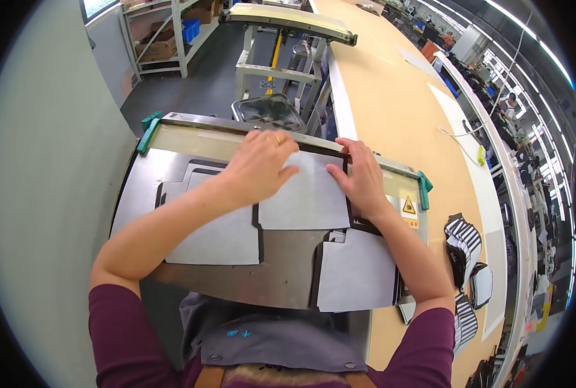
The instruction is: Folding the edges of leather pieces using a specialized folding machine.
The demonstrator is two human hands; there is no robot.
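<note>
A metal plate (281, 266) lies in front of me, carrying three white sheets with dark borders. My left hand (262, 165) hovers over or rests on the top left part of the middle white sheet (304, 204), fingers bent and thumb apart; whether they touch it I cannot tell. At the top right corner of that same sheet, my right hand (364, 178) has its fingers stretched out, the thumb on the sheet's edge. My left forearm partly covers the left white sheet (220, 242). Nearer to me, on the right, lies another white sheet (359, 271).
Green clamps (149, 132) grip the plate's far corners. A stool (268, 111) and a framed stand (278, 71) are beyond it. On the right runs a long tan table (404, 110) with striped pieces (463, 242) on it. A pale wall (48, 194) is at left.
</note>
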